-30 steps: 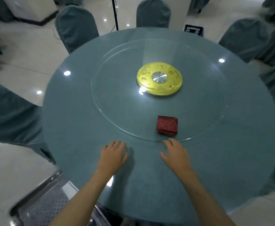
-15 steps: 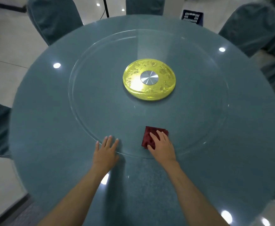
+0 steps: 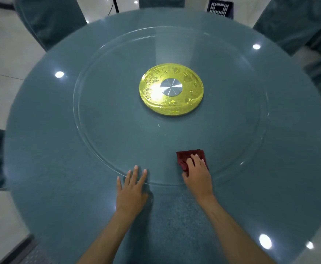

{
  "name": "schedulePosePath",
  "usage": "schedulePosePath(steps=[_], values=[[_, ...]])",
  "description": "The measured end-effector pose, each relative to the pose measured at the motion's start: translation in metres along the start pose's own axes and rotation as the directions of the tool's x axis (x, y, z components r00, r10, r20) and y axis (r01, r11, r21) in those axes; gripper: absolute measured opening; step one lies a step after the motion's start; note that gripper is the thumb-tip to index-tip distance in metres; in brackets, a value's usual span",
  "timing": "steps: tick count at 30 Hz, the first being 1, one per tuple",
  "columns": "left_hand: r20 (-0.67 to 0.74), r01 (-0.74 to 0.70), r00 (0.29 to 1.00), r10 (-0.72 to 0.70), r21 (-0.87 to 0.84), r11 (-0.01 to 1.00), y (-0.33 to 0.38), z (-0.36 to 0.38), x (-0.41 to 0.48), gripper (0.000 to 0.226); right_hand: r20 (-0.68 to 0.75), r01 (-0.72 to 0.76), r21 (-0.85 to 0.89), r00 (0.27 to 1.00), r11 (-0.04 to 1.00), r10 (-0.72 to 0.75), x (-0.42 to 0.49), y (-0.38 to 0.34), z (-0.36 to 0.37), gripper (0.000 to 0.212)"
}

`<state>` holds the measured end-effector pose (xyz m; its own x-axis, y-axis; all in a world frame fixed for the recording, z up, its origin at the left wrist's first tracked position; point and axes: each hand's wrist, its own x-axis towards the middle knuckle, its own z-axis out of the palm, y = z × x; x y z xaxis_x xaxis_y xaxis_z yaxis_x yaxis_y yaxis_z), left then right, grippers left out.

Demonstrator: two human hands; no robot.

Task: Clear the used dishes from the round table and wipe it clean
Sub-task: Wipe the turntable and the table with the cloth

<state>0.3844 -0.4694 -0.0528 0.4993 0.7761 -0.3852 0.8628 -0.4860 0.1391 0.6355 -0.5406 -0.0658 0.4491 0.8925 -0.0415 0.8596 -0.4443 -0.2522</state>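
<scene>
The round table (image 3: 64, 168) has a teal top with a clear glass turntable (image 3: 106, 130) on it. A dark red folded cloth (image 3: 186, 158) lies on the turntable's near part. My right hand (image 3: 196, 173) rests flat on the cloth, fingers pressing its near half and hiding part of it. To its left, my left hand (image 3: 132, 188) lies palm down, fingers spread. Its fingertips touch the turntable's near rim and it holds nothing. No dishes are on the table.
A yellow disc with a silver hub (image 3: 171, 89) sits at the turntable's centre. Teal-covered chairs (image 3: 49, 21) stand around the table. A dark crate (image 3: 220, 7) is on the floor beyond it. A metal cart edge (image 3: 22, 252) shows at the lower left.
My right hand moved forward from the table's near part onto the red cloth and pressed down on it. My left hand slid forward to the turntable's rim. The camera moved closer.
</scene>
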Motion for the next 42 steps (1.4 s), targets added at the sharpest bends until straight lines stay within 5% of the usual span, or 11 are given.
schedulePosePath(steps=[7,15,19,23,25,30,39,42], values=[[-0.205,-0.191,0.958,0.199,0.058,0.980,0.013,0.005,0.000,0.063,-0.024,-0.192,0.184,0.980,0.964,0.200,0.011,0.023,-0.003,0.036],[-0.040,-0.263,0.964,0.261,-0.063,0.963,0.032,-0.003,0.000,0.054,-0.068,-0.143,0.217,0.985,0.966,0.161,-0.014,0.008,-0.005,0.036],[-0.043,-0.221,0.974,0.222,-0.380,0.898,0.049,-0.017,-0.001,0.051,-0.088,-0.110,0.117,0.989,0.987,0.120,-0.036,-0.026,-0.012,0.027],[0.029,-0.003,0.999,0.038,-0.753,0.658,0.068,-0.030,-0.004,0.048,0.076,-0.183,0.256,0.983,0.949,0.169,-0.047,-0.050,-0.026,0.025],[0.140,0.161,0.987,-0.079,-0.851,0.500,0.072,-0.030,-0.004,0.055,0.189,-0.277,0.443,0.958,0.853,0.213,-0.047,-0.055,-0.029,0.024],[0.194,0.296,0.946,-0.260,-0.844,0.447,0.055,-0.020,-0.002,0.037,0.326,-0.415,0.793,0.907,0.445,0.265,-0.042,-0.040,-0.033,0.017],[0.073,0.120,0.983,-0.168,-0.951,0.284,0.017,-0.057,-0.013,0.015,0.297,-0.406,0.877,0.879,0.257,0.374,-0.035,0.021,-0.077,0.020],[-0.019,0.093,0.955,-0.296,-0.929,0.359,0.016,-0.058,-0.011,0.018,0.308,-0.423,0.877,0.859,0.229,0.409,-0.036,0.016,-0.069,0.025]])
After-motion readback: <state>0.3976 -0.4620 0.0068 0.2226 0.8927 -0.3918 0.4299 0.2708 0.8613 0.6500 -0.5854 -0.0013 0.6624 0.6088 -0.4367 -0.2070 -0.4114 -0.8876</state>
